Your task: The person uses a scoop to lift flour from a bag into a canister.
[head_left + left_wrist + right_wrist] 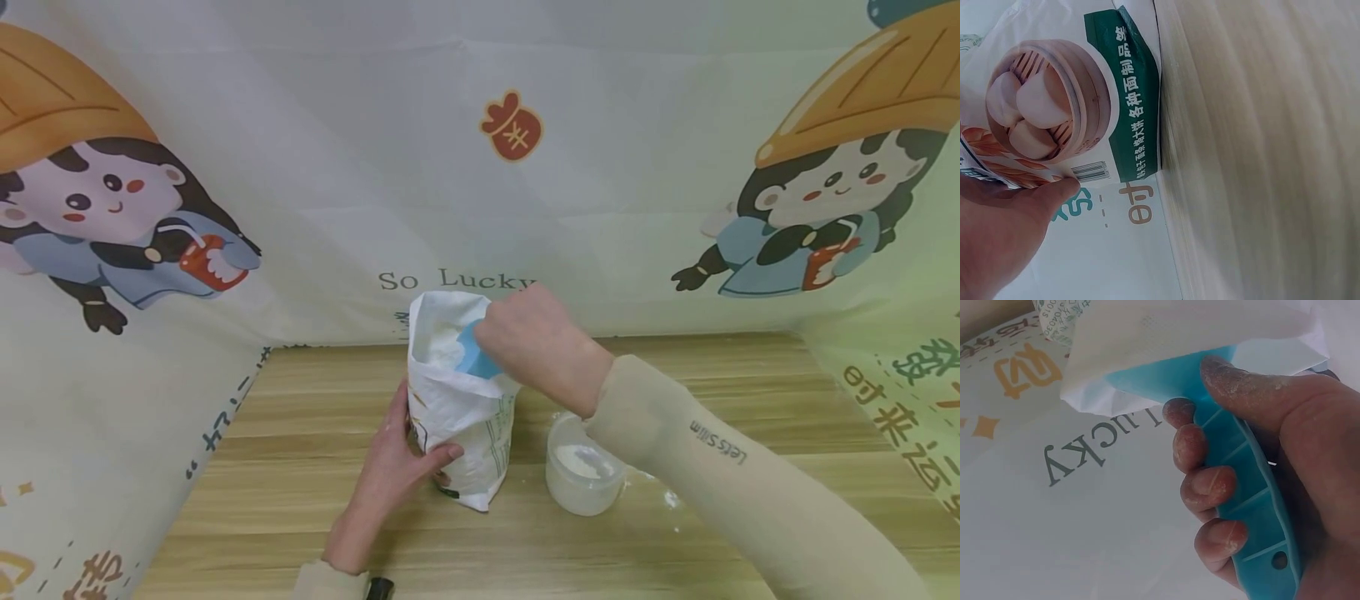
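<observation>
Here, right hand [542, 346] grips blue scoop [1250, 481]; left hand [401, 458] holds bag [465, 417] (backdrop [360, 167] reads "So Lucky").

The white bag [468, 429] hides the blue scoop [476, 358] — partly, at its far end.

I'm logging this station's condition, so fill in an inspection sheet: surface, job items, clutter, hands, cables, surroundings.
Surface: wood-grain table, pale specks beside the tub.
Job items: open bag with white powder inside; blue scoop partly in its mouth; tub with white powder.
Clutter: dark object by the left sleeve, partly cut off, unidentified, possibly worn.
Hands: left hand holds the bag's side; right hand grips the scoop.
Cables: nothing seen.
Surroundings: white printed backdrop with cartoon figures and "So Lucky" lettering.
</observation>
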`<state>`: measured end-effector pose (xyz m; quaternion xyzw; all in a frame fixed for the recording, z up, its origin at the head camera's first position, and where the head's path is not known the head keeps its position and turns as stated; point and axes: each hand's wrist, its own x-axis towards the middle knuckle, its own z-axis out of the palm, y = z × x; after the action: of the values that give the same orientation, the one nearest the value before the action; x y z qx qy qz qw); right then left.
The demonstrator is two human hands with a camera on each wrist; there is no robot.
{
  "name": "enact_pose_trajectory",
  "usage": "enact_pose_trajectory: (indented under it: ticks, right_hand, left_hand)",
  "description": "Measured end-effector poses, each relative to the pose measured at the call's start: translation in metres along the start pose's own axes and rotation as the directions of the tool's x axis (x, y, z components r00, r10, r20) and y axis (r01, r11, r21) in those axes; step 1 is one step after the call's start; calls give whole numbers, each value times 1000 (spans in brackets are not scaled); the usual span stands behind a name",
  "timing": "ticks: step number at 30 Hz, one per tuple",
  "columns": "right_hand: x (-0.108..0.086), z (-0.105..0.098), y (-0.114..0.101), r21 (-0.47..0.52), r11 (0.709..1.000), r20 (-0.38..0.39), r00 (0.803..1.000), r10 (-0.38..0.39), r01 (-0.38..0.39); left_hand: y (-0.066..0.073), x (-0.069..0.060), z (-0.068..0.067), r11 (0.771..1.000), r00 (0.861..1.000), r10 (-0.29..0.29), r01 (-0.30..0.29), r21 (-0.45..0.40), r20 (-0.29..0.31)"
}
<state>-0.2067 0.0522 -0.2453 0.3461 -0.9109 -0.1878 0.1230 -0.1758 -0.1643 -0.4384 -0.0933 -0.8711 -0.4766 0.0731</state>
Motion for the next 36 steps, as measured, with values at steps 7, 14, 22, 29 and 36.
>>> enact_pose_trajectory:
  ticks: [7, 14, 22, 29, 36]
  right_hand:
    - [3, 7, 3, 10, 1000, -11, 1000, -2, 2]
    - [6, 16, 6, 54, 999, -2, 1000, 6, -6]
    - [9, 28, 12, 174, 985, 31, 999, 13, -18]
    - [3, 41, 21, 275, 961, -7, 1000, 28, -25]
    - [-4, 55, 27, 346, 938, -77, 996, 49, -19]
  left_hand:
    - [1, 0, 0, 1000, 1000, -3, 3, 10, 0]
    - [1, 1, 1, 1000, 1000, -2, 2, 0, 3]
    - [1, 1, 1, 1000, 1000, -14, 14, -10, 2]
    - [2, 1, -1, 999, 1000, 1, 0, -34, 3]
    - [2, 1, -1, 999, 1000, 4, -4, -37, 9]
